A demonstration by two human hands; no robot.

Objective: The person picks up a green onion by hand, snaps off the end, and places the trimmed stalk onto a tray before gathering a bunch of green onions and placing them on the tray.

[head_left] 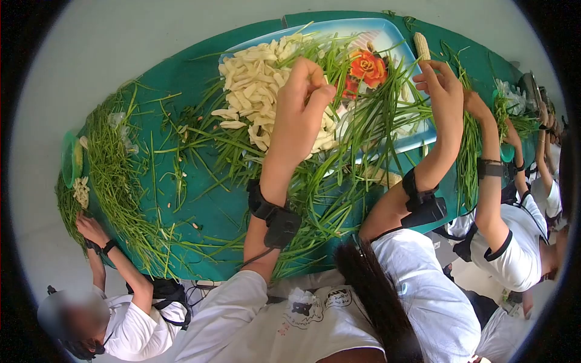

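Note:
My left hand [302, 109] is over the pale peeled pieces [251, 78] on the blue-rimmed tray [393, 30]. Its thumb and index finger are pressed together, and whatever lies between them is hidden. Long green stalks [357, 133] spread between my two hands, across the tray and over its near edge. At the tray's right edge is my right hand [439, 88], its fingers loosely bent and apart near the stalks' ends, with nothing visible in them. A red flower print [367, 68] shows on the tray's bottom. Both my wrists wear black straps.
Cut green stalks [118, 175] lie on the green table [212, 224]. One corn cob [422, 46] is at the tray's upper right, another [382, 176] below it. A co-worker's hand [91, 228] is at the left near a green bowl [72, 158]; other people's arms reach in from the right.

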